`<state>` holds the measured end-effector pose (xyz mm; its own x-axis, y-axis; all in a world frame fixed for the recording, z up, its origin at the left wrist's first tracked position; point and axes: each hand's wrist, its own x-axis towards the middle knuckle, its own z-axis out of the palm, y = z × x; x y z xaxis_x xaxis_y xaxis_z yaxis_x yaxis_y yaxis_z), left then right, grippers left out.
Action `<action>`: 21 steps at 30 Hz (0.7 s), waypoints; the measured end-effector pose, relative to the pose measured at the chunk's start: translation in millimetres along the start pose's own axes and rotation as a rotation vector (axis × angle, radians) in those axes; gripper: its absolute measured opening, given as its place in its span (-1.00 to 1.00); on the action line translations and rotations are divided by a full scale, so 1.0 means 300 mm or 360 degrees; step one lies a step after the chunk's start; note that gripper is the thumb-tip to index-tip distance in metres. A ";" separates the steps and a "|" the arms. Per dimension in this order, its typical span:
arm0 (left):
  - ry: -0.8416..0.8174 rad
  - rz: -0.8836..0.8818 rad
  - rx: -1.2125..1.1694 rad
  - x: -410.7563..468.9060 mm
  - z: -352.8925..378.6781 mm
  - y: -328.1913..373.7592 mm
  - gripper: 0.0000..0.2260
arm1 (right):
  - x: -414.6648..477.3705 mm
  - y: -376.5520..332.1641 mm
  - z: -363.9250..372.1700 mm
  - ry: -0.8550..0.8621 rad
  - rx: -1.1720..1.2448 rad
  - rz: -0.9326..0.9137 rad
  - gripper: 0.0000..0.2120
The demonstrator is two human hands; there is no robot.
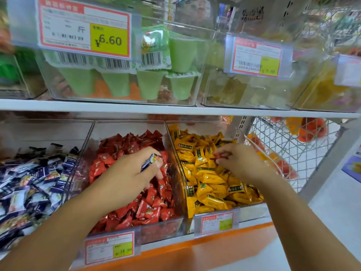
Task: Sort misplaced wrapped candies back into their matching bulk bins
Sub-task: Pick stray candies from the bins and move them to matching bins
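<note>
A person is sorting stray sweets at a shop's bulk candy display, working across three clear bins that are sitting side by side along the front edge of the lower shelf. The left hand is hovering over the red bin, its grip clamped between thumb and fingers on a navy-wrapped candy with an orange end. That wrapper is matching the stock in the blue bin at the shelf's left end. The right hand is hanging over the yellow bin towards the right end, its grip pinched tight on a small red candy. Crinkled and glossy, it is looking like the pile in the middle bin. By this evidence, both strays are in hand but neither is delivered yet (each is belonging one bin to the left). No other odd colours are showing on top of the red or yellow piles, though anything lying deeper is hidden, so how much sorting is remaining is unclear. Green jelly cups are filling a bin on the shelf above.
</note>
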<state>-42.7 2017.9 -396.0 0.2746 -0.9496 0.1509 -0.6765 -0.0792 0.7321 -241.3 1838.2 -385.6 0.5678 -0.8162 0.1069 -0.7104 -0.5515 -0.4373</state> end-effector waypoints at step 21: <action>0.0276 0.0187 0.0011 0.080 0.074 0.025 -0.77 | 0.213 0.003 -0.088 -0.0853 -0.0450 -0.0038 -0.12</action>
<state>-56.2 1987.7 -401.6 0.3065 -0.8862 0.3475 -0.7153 0.0264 0.6983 -216.7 1781.0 -355.6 0.6633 -0.6430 -0.3828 -0.7360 -0.6530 -0.1785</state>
